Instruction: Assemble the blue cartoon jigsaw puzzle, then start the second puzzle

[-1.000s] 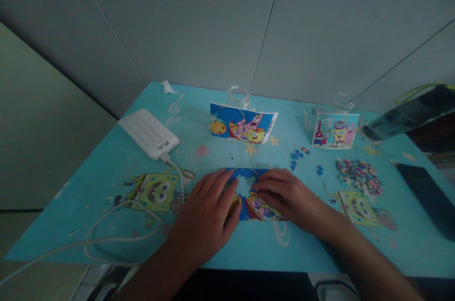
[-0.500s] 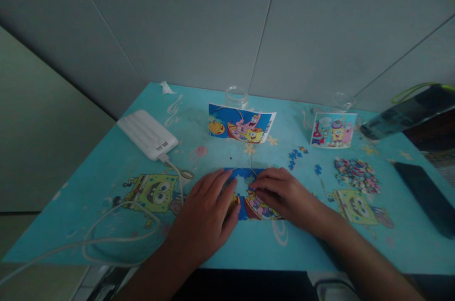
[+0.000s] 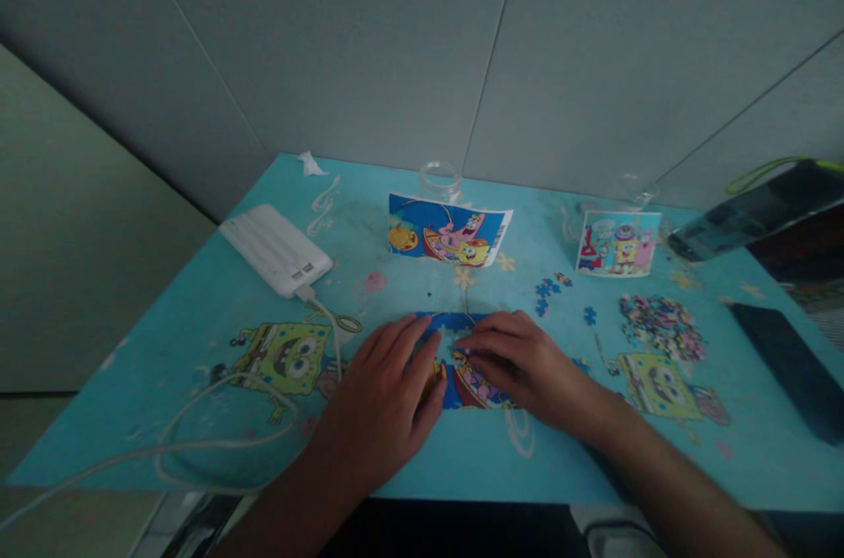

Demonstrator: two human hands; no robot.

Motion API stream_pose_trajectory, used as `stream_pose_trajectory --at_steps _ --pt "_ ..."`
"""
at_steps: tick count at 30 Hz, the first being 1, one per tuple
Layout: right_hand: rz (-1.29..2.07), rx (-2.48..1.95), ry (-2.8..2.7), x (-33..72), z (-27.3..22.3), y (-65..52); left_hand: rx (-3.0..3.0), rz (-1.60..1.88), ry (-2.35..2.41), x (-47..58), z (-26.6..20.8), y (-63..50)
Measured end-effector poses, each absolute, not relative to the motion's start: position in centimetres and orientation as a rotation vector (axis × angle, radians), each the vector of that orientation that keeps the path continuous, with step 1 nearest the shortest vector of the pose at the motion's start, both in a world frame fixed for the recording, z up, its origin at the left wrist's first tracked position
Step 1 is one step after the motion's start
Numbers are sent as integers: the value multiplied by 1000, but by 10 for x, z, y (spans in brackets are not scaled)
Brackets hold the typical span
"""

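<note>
A partly assembled jigsaw puzzle (image 3: pixel 471 389) lies flat on the table before me, with a gap in its middle where the tabletop shows. My left hand (image 3: pixel 389 382) rests over its left side, fingers stretched out and lying flat. At the gap's right edge, my right hand (image 3: pixel 520 356) pinches a small puzzle piece (image 3: pixel 460 354) between thumb and fingers. Both hands cover parts of the puzzle. Behind it a picture card (image 3: pixel 445 231) stands upright, showing cartoon figures in a boat on blue.
Loose blue pieces (image 3: pixel 546 290) and a pile of mixed pieces (image 3: pixel 663 328) lie to the right. A second card (image 3: pixel 618 243), a bottle (image 3: pixel 752 215) and a dark phone-like slab (image 3: pixel 788 369) are further right. A white power bank (image 3: pixel 275 250) with a cable (image 3: pixel 224 445) sits left.
My right hand's fingertips have shifted slightly left toward the gap, with the piece showing more at their tips. My left hand has stayed almost still.
</note>
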State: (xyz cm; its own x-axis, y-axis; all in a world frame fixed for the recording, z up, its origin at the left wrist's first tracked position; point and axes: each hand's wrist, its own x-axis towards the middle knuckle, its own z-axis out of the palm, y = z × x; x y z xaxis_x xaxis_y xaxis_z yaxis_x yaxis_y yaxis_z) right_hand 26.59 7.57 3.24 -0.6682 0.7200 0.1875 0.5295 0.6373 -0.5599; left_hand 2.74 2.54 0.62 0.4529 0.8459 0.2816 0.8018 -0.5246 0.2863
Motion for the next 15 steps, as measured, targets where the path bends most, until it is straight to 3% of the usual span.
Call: stream_pose_trajectory --at_steps 15 --pt "748 -979 -2446 268 37 76 2575 606 1468 27 9 26"
